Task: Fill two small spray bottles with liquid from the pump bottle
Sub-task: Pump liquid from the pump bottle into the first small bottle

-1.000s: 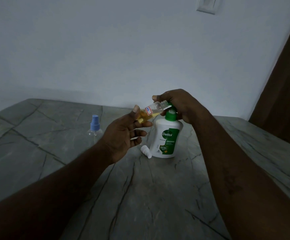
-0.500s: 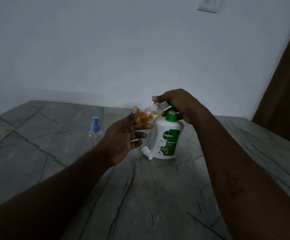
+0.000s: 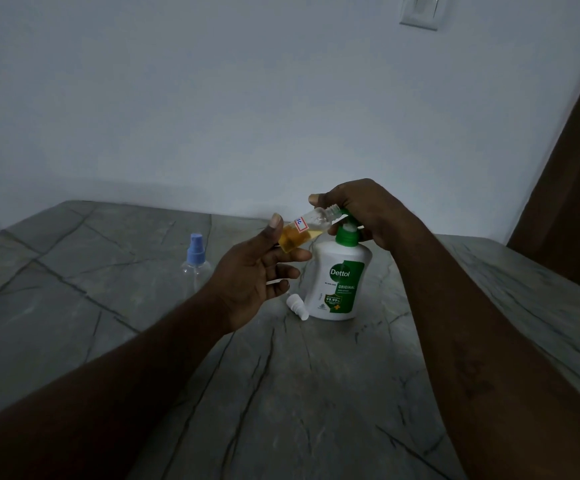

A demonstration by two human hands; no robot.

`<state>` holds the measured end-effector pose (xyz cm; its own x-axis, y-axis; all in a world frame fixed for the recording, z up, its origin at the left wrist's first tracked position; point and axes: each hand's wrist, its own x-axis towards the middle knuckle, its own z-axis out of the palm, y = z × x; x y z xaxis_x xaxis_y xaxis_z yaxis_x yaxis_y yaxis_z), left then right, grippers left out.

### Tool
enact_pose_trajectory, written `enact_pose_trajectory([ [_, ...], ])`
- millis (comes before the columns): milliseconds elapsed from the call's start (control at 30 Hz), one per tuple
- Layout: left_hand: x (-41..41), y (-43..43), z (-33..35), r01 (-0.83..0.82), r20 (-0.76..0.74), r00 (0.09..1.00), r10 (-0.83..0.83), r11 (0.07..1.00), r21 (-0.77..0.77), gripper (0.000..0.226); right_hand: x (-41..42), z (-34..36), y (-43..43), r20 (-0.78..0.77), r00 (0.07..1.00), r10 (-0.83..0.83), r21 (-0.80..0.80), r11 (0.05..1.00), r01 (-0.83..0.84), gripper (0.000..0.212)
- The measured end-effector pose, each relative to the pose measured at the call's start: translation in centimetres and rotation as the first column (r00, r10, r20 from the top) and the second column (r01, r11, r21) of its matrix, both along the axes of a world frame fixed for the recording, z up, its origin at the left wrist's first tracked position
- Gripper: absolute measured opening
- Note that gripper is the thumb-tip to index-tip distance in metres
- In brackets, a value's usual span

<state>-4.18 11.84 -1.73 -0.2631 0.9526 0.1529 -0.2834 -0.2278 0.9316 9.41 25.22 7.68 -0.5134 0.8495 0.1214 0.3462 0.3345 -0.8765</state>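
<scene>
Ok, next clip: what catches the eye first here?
Mid-table, the left hand tilts a small bottle, part full of amber liquid, up to the spout of the white-and-green pump bottle, whose top the right hand grips. A white cap lies at the pump bottle's foot; a blue-topped spray bottle stands apart to the left.

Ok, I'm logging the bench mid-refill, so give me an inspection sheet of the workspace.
Surface: grey veined table, dimly lit.
Job's things: open spray bottle, part-filled with amber liquid, tilted, neck at the pump bottle spout; blue-capped spray bottle upright at left, looks empty.
Clutter: white spray cap lying beside the pump bottle.
Hands: left hand holds the open bottle; right hand grips the pump head.
Cables: nothing seen.
Surroundings: white wall, switch plate, brown panel at right.
</scene>
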Motion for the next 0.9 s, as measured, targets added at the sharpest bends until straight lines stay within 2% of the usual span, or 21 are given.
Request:
enact_pose_trajectory([
  [267, -0.2, 0.1, -0.1, -0.016, 0.013, 1.000, 0.016, 1.000, -0.018, 0.057, -0.3, -0.8, 0.7, 0.013, 1.000, -0.001, -0.079, 0.997, 0.002, 0.025],
  [367, -0.2, 0.1, -0.2, -0.012, 0.010, 1.000, 0.012, 1.000, -0.017, 0.057, -0.2, -0.8, 0.4, -0.024, 1.000, 0.001, -0.067, 0.998, -0.003, 0.022],
  [533, -0.2, 0.1, -0.1, -0.011, 0.011, 1.000, 0.011, 1.000, -0.013, 0.057, -0.1, -0.1, -0.3, 0.001, 1.000, -0.002, -0.010, 1.000, 0.002, 0.026],
  [800, -0.2, 0.2, -0.2, -0.008, 0.021, 1.000, 0.008, 1.000, -0.016, 0.057, -0.1, -0.4, -0.2, -0.007, 1.000, -0.011, -0.057, 0.998, 0.010, 0.017],
  [900, -0.2, 0.2, -0.2, -0.008, 0.014, 1.000, 0.008, 1.000, -0.015, 0.056, -0.1, -0.6, -0.1, -0.016, 1.000, -0.008, -0.058, 0.998, 0.007, 0.024],
])
